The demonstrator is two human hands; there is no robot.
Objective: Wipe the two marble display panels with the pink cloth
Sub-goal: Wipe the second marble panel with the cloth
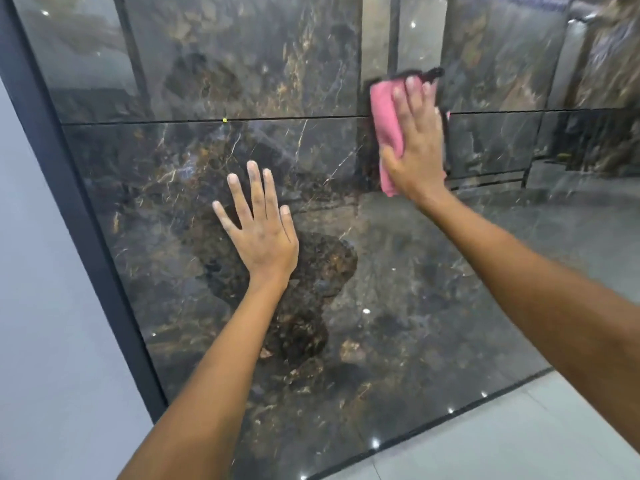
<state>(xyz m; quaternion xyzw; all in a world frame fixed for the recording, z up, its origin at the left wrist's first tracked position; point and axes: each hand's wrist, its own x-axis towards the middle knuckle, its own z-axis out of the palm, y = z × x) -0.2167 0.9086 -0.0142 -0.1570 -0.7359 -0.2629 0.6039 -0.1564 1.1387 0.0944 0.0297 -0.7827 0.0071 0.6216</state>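
You have two glossy dark marble panels veined in brown and gold, an upper panel (242,57) and a lower panel (173,271), with one thin seam (294,118) between them. There is one folded pink cloth (386,126), two bare hands, left hand (259,233) and right hand (417,147), and one dark metal frame post (69,188).

Two bare forearms, no sleeves; left hand (258,233) and right hand (417,143) ungloved, ringless.

Two dark marble panels, upper (242,57) over lower (398,271), meet at a horizontal seam. Pink cloth (386,133) lies across that seam; a flat left hand (259,233) rests on the lower panel.
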